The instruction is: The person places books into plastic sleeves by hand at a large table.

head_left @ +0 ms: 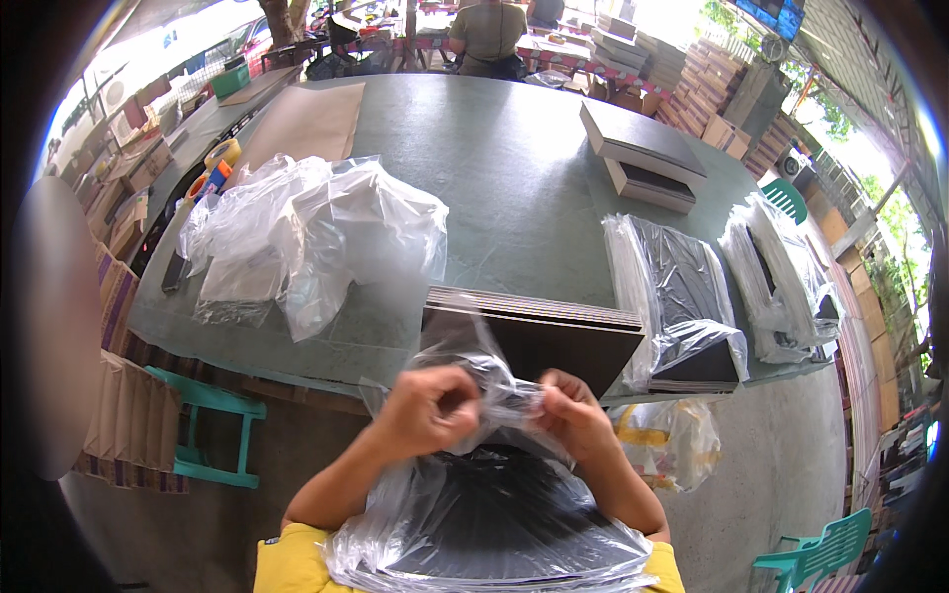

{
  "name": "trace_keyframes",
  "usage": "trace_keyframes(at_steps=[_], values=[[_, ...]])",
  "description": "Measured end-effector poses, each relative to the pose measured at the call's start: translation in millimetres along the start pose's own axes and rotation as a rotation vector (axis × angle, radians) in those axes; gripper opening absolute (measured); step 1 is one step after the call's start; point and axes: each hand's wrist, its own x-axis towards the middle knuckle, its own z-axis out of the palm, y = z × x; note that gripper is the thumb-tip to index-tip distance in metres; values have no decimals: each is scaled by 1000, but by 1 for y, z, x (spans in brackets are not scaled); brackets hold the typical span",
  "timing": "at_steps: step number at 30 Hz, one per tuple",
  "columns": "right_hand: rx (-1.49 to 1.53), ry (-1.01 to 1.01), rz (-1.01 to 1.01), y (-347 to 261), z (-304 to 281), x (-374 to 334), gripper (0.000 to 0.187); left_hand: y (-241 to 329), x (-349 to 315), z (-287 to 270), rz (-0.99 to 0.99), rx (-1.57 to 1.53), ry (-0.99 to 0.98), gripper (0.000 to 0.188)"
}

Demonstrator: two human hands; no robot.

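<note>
A clear plastic bag (494,381) is bunched between my two hands, just past the near edge of the table. My left hand (430,413) is curled closed on one side of the gathered plastic. My right hand (575,415) pinches the other side. Against my body rests a black flat stack (514,504) wrapped in clear plastic, and the gathered plastic lies at its far end. Just beyond my hands a stack of black boards (544,346) with pale edges sits at the table's edge.
Loose clear plastic bags (326,227) lie heaped on the green table (474,178) at left. Plastic-wrapped black stacks (677,287) lie at right, with unwrapped black boards (647,138) behind. Green chairs (217,415) stand below the table. A person (487,38) is at the far side.
</note>
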Motion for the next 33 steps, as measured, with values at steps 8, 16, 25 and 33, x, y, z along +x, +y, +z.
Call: trace_keyframes(at_steps=[8,16,25,33], values=[[-220,-53,-98,-14,7,-11,10,22,7,-38,513,211,889,12],[-1165,-149,-590,-61,75,-28,52,29,-5,22,343,-68,-391,20],[-374,-142,314,-29,37,-20,15,40,9,3,34,-685,-187,12],[-191,82,-161,-48,20,-32,41,19,7,4,13,-551,-865,23]])
